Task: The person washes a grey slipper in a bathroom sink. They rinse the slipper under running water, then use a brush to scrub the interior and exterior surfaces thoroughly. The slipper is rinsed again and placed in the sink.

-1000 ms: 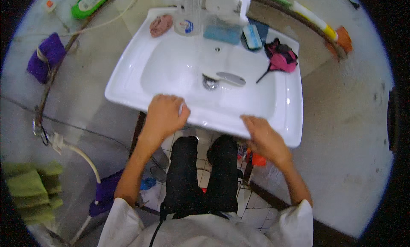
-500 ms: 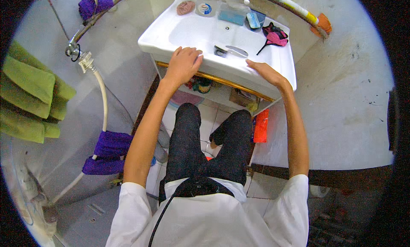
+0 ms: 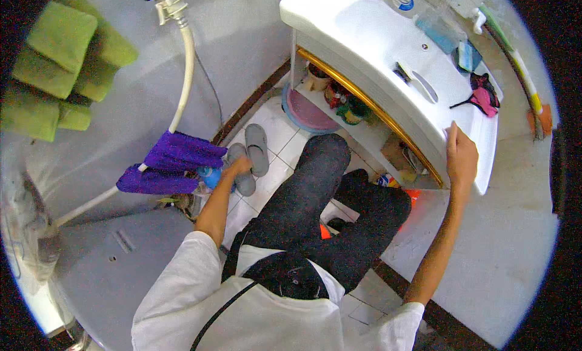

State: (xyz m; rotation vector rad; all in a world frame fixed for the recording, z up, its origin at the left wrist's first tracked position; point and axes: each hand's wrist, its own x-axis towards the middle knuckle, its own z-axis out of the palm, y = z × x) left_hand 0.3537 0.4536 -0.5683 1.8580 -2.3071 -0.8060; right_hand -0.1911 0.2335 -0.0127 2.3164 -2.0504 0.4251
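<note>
My left hand point(image 3: 239, 164) reaches down at the left, in front of a pair of grey slippers point(image 3: 257, 149) on the floor. Right beside it is a blue object point(image 3: 210, 177), partly covered by a hanging purple cloth point(image 3: 182, 157); its kind is unclear. The left fingers are too small and blurred to read. Over at the right, my right hand point(image 3: 462, 155) is closed on the front edge of the white sink point(image 3: 357, 32), thumb up. A dark-headed brush-like item point(image 3: 412, 78) with a pale curved handle and a pink-and-black cloth point(image 3: 485, 99) lie on the sink.
Green towels point(image 3: 57, 54) hang at upper left near a cream hose point(image 3: 187, 78). Below the sink, a gold rail point(image 3: 376, 114) crosses a shelf with pots, and a pink basin point(image 3: 309, 111) leans there. A grey panel point(image 3: 121, 272) stands at lower left.
My view has swung left and down. My left hand has left the sink's edge and dropped toward the slippers and blue object. The right hand stays at the sink, its fingers now curled.
</note>
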